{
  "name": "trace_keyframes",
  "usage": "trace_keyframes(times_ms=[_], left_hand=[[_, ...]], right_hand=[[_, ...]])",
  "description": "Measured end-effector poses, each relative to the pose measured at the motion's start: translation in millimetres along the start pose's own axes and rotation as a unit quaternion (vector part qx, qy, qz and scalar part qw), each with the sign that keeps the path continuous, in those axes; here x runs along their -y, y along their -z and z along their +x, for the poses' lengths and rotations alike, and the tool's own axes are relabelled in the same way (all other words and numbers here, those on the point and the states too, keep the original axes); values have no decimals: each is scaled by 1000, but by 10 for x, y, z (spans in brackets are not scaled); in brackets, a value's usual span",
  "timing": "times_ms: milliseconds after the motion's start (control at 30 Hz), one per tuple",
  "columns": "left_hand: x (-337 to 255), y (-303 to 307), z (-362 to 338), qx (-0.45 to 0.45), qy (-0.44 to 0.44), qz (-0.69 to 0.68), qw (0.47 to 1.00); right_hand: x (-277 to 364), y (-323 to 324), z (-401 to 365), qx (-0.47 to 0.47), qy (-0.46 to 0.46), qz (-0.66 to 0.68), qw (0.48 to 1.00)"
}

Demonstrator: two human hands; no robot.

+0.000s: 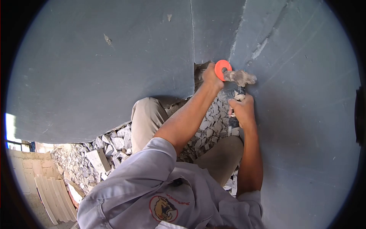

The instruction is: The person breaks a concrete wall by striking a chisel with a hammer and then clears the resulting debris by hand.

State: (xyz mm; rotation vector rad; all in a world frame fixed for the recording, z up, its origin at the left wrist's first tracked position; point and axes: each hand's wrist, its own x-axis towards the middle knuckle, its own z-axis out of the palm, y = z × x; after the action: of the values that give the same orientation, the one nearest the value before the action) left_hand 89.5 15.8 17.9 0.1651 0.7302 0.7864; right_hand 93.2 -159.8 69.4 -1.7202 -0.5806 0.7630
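My left hand [211,75] is closed around a chisel whose shaft is mostly hidden behind a round orange hand guard [219,66]. It holds the chisel at the broken lower corner of the grey wall panel [152,45], beside a dark gap. My right hand [244,108] grips the handle of a club hammer, fingers wrapped round it. The dusty, worn hammer head [242,78] is right at the chisel's struck end, just past the guard. Under both hands lie broken grey stone chips [209,124].
A second grey wall [305,114] rises close on my right. Rubble [118,141] covers the ground around my bent knees, with a larger block [98,160] among it. Curved pale slats [55,196] lean at the lower left, near a tan block wall [32,166].
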Motion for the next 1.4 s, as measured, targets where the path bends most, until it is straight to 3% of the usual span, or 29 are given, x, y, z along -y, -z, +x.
trace_keyframes(times_ms=[67, 167, 333, 433, 500, 533, 733, 867, 1067, 1267, 1333, 1400], left_hand=[[-102, -25, 41, 44, 3, -41, 998], [-110, -28, -9, 0, 4, -21, 1000], [-89, -41, 11, 0, 5, -18, 1000], [-90, 26, 195, 25, 12, -36, 999], [-62, 116, 357, 46, 25, -25, 998], [-30, 171, 334, 47, 46, -20, 998], [144, 527, -26, 84, 147, 25, 985], [330, 712, -181, 40, 126, 177, 975], [173, 559, 4, 88, 69, 149, 983], [82, 244, 138, 29, 54, 97, 993], [66, 84, 148, 14, 56, 53, 997], [52, -20, 106, 3, 67, 39, 997]], right_hand=[[-76, 6, -80, -50, 44, 36, 997], [61, 61, -275, -113, 115, 45, 986], [461, 205, -364, -257, 305, 7, 917], [182, 28, -52, -283, 351, -37, 892], [65, 17, -25, -82, 109, -11, 991], [27, 9, -25, 21, -17, 6, 1000], [-406, -2, -416, -90, 20, 9, 996], [-405, 125, -631, -117, 44, 26, 992], [-221, 227, -770, -186, 167, 68, 966], [21, 70, -561, -328, 289, 89, 895], [-155, -21, -226, -329, 325, -13, 887], [-140, -26, -96, -241, 226, -11, 944]])
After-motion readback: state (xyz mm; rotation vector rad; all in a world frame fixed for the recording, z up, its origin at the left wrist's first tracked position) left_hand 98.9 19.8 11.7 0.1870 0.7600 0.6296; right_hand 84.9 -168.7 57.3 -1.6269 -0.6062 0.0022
